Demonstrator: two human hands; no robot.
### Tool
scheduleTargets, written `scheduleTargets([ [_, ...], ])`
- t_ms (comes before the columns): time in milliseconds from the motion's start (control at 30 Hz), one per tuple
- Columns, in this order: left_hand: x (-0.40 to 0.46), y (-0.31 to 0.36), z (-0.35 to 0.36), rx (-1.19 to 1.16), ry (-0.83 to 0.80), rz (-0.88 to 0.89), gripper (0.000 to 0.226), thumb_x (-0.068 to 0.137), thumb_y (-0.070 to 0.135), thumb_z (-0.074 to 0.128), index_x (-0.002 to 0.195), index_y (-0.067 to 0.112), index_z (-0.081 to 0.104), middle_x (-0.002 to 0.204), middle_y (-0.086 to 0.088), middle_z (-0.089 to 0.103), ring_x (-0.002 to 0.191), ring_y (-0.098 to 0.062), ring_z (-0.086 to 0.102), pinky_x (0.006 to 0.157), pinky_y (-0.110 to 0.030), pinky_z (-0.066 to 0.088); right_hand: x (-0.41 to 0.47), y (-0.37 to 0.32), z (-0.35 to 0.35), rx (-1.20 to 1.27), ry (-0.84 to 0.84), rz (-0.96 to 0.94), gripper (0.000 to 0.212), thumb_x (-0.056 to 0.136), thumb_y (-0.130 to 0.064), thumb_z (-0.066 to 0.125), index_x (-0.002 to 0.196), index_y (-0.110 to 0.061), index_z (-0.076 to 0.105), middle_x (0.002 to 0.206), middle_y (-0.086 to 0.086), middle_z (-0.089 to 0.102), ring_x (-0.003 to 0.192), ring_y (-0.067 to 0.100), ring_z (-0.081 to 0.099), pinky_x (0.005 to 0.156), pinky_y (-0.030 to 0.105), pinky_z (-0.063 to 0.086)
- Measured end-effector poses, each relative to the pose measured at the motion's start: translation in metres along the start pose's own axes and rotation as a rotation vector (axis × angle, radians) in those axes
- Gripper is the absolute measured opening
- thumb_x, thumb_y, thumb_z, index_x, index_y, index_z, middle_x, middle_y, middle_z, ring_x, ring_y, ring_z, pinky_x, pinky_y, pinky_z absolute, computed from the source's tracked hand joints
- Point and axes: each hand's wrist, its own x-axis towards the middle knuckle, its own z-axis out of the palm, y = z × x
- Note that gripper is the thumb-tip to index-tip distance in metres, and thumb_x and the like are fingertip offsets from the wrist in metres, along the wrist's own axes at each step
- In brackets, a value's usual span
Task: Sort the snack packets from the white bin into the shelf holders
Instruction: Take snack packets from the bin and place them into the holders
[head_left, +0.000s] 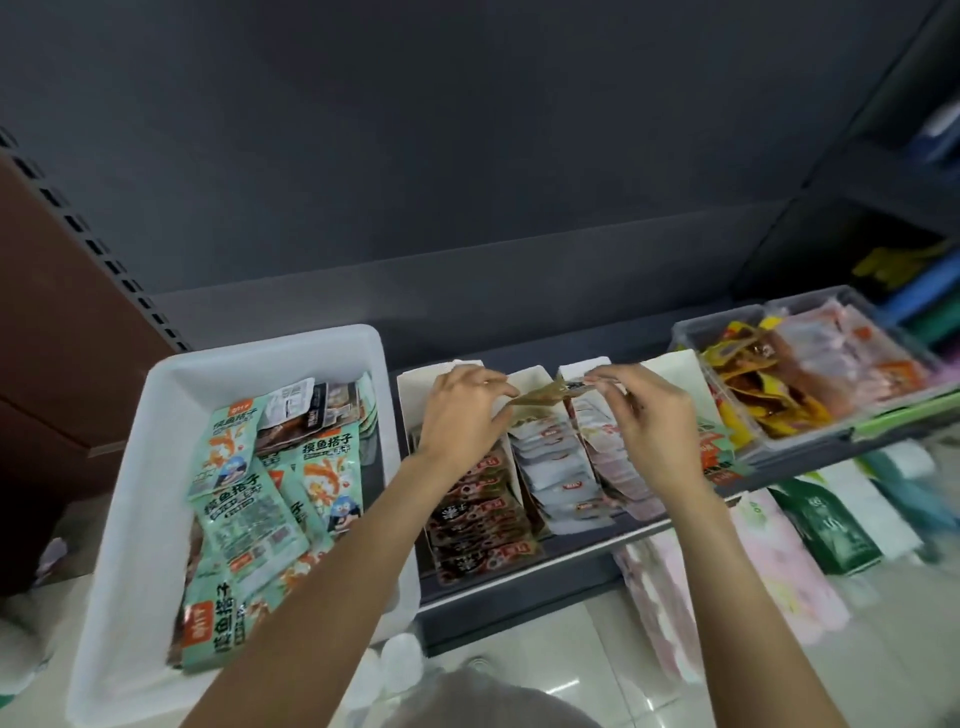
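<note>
Dark grey shelf (519, 332): a light, floppy, brownish foil packet (537, 397) is pinched at its ends by left hand (460, 410) and right hand (644, 410).

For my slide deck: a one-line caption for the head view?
Both hands, left hand and right hand, hold one small packet above the paper holders, beside the white bin.

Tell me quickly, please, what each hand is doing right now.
Left hand: pinching one end of a small brown packet above the white shelf holders.
Right hand: pinching the packet's other end.
</note>
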Motion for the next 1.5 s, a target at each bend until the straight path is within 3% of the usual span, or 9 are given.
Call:
scheduleTargets([
  [267,-0.01,-0.006,0.004,-0.028,-0.077,-0.024,0.045,0.092,0.031,0.056,0.135,0.024,0.047,0.138,0.005,0.049,0.13,-0.014,0.037,0.106,-0.03,0.028,0.017,0.009,0.06,-0.437,-0.336,-0.181,0.034,0.067,0.001,0.073,0.087,-0.027,0.075,0.075,-0.008,0.072,0.078,0.023,0.061,0.071,0.029,0.026],
  [400,-0.012,-0.003,0.0,-0.109,-0.07,-0.024,0.041,0.092,0.026,0.055,0.133,0.024,0.049,0.135,0.004,0.052,0.129,-0.014,0.038,0.106,-0.029,0.03,0.019,0.006,0.069,-0.543,-0.464,-0.132,0.035,0.08,-0.005,0.062,0.104,-0.029,0.073,0.092,-0.006,0.073,0.096,0.024,0.052,0.075,0.031,0.021],
  [533,-0.029,0.001,-0.021,-0.282,0.25,-0.052,0.026,0.091,0.03,0.052,0.113,0.021,0.063,0.11,0.009,0.065,0.108,-0.009,0.055,0.094,-0.03,0.044,0.013,-0.019,0.057,-0.364,-0.467,-0.033,0.042,0.083,-0.005,0.052,0.119,-0.022,0.065,0.12,-0.002,0.065,0.116,0.026,0.049,0.092,0.039,0.032],
  [700,-0.089,-0.03,-0.05,-0.26,0.586,-0.145,0.02,0.088,0.024,0.05,0.094,0.012,0.066,0.08,0.007,0.064,0.074,-0.003,0.055,0.069,-0.014,0.042,0.0,-0.089,0.063,0.002,-0.263,-0.137,0.033,0.083,-0.004,0.05,0.106,-0.018,0.07,0.102,-0.003,0.07,0.1,0.018,0.059,0.089,0.037,0.047],
  [833,-0.151,-0.092,-0.054,-0.036,0.349,-0.44,0.014,0.084,0.021,0.063,0.098,0.02,0.064,0.09,0.006,0.066,0.082,-0.016,0.059,0.067,-0.034,0.055,-0.007,-0.141,0.11,0.157,-0.607,-0.155,0.027,0.092,-0.008,0.053,0.111,-0.02,0.069,0.106,-0.005,0.071,0.093,0.01,0.065,0.083,0.025,0.051],
  [1000,-0.193,-0.124,-0.06,0.029,-0.037,-0.883,0.06,0.086,0.034,0.063,0.137,0.013,0.04,0.138,-0.01,0.044,0.125,-0.032,0.038,0.1,-0.043,0.037,-0.017,-0.183,0.183,0.208,-1.136,0.056,0.044,0.097,-0.015,0.049,0.141,-0.011,0.041,0.123,0.01,0.063,0.109,0.017,0.06,0.095,0.026,0.043],
  [1167,-0.202,-0.132,-0.058,-0.233,0.024,-0.992,0.054,0.09,0.032,0.058,0.138,0.014,0.041,0.135,-0.013,0.047,0.12,-0.034,0.044,0.099,-0.042,0.036,-0.038,-0.204,0.226,0.027,-1.168,0.123,0.063,0.094,-0.021,0.055,0.147,-0.006,0.025,0.137,0.016,0.047,0.111,0.025,0.056,0.09,0.034,0.049],
  [1333,-0.2,-0.134,-0.07,-0.421,0.092,-1.046,0.055,0.092,0.047,0.051,0.136,0.013,0.047,0.13,-0.008,0.056,0.113,-0.025,0.056,0.096,-0.036,0.042,-0.04,-0.216,0.21,0.345,-0.954,0.319,0.036,0.09,-0.009,0.061,0.125,-0.009,0.056,0.111,-0.005,0.062,0.092,0.008,0.057,0.07,0.007,0.04],
  [1500,-0.196,-0.117,-0.081,-1.185,0.355,-1.026,0.029,0.091,0.032,0.058,0.109,0.01,0.065,0.1,-0.006,0.07,0.091,-0.021,0.067,0.072,-0.027,0.055,-0.054,-0.227,0.174,0.522,-0.879,0.151,0.019,0.086,-0.01,0.067,0.104,-0.009,0.071,0.088,-0.006,0.064,0.073,0.003,0.057,0.068,0.007,0.042],
])
